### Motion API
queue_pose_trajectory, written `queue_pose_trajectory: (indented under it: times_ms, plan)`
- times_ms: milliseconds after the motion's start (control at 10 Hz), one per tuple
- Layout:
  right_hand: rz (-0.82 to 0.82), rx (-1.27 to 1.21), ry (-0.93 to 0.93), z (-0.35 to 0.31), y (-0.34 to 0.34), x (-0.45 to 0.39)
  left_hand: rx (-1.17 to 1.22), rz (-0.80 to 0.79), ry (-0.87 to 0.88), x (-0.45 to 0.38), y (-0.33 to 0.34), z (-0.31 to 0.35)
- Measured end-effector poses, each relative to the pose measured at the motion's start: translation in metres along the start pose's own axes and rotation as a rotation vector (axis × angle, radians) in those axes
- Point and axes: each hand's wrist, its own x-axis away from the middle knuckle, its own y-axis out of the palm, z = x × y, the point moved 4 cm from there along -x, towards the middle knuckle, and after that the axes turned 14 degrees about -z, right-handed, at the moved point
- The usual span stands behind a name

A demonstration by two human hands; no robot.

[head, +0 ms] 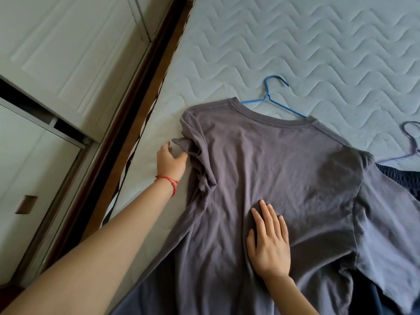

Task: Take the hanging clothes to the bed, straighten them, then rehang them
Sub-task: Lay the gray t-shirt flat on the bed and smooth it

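Currently mid-straightening, by judgement: grey T-shirt [284, 178] laid flat, back up, on the quilted mattress [318, 42], collar pointing away. Blue hanger [276, 96] sits inside the neck, hook and both shoulders poking out past the collar; probably left in so rehanging needs no rethreading.

Right hand [269, 242] flat on the lower middle of the shirt, fingers straight and lying close together, palm down. Likely serves as an anchor so the cloth does not slide while the other side gets pulled.

Left hand [171, 162] at the bunched left sleeve [193, 153], fingers curled, thumb against the fold; appears to pinch the sleeve edge, though the exact contact of the fingertips cannot be told. Red string bracelet [169, 181] on that wrist. Sleeve crumpled and tucked against the body panel; creases run from it down toward the hem.

Edges and room: mattress edge [154, 105] runs just beside the left hand, wooden bed frame [127, 123] beyond it, wardrobe doors [56, 53] further left. Only a narrow strip of bare mattress there for spreading the sleeve; pulled out fully, risks hanging over the edge. Ample open quilting beyond the collar. On the right, sleeve lies over dark fabric [404, 178]; a second, pale hanger [411, 144] rests near it, apart from the shirt.
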Motion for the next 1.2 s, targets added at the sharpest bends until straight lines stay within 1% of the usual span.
queue_pose_trajectory:
  times_ms: [100,200,300,400,500,600,700,800,900,1000,1100,1200]
  plan:
    - [0.015,-0.004,-0.007,0.0,0.0,0.0,0.018,-0.073,0.099,-0.016,0.003,0.012]
    - [0.022,-0.004,-0.011,0.0,-0.001,-0.001,-0.032,-0.079,0.195,-0.021,0.001,0.023]
    - [0.021,-0.002,-0.007,0.0,0.0,-0.001,-0.039,0.033,0.197,-0.018,-0.007,0.023]
    - [0.014,-0.002,-0.008,0.0,-0.001,0.0,-0.022,0.076,0.182,-0.011,-0.015,0.019]
    - [0.008,0.004,-0.005,0.001,-0.001,-0.001,0.162,0.067,0.13,-0.011,-0.034,0.013]
    - [0.011,0.002,-0.008,0.001,0.0,0.0,0.332,0.156,0.06,-0.012,-0.073,0.004]
    - [0.015,0.001,-0.006,-0.001,-0.002,0.0,0.373,0.314,0.064,-0.017,-0.124,-0.004]
    - [0.005,-0.006,0.001,-0.002,-0.002,-0.001,0.191,0.498,0.019,-0.015,-0.162,-0.013]
    - [-0.001,-0.005,0.004,-0.003,-0.002,0.0,0.188,0.357,-0.193,-0.025,-0.167,-0.052]
    - [-0.018,-0.003,0.01,-0.003,-0.002,-0.001,0.401,0.007,-0.45,-0.065,-0.16,-0.146]
    - [-0.025,0.013,0.009,-0.002,-0.001,-0.001,0.52,-0.192,-0.496,-0.031,-0.137,-0.139]
    - [-0.024,0.016,0.014,-0.002,-0.001,0.0,0.479,-0.051,-0.422,-0.006,-0.137,-0.126]
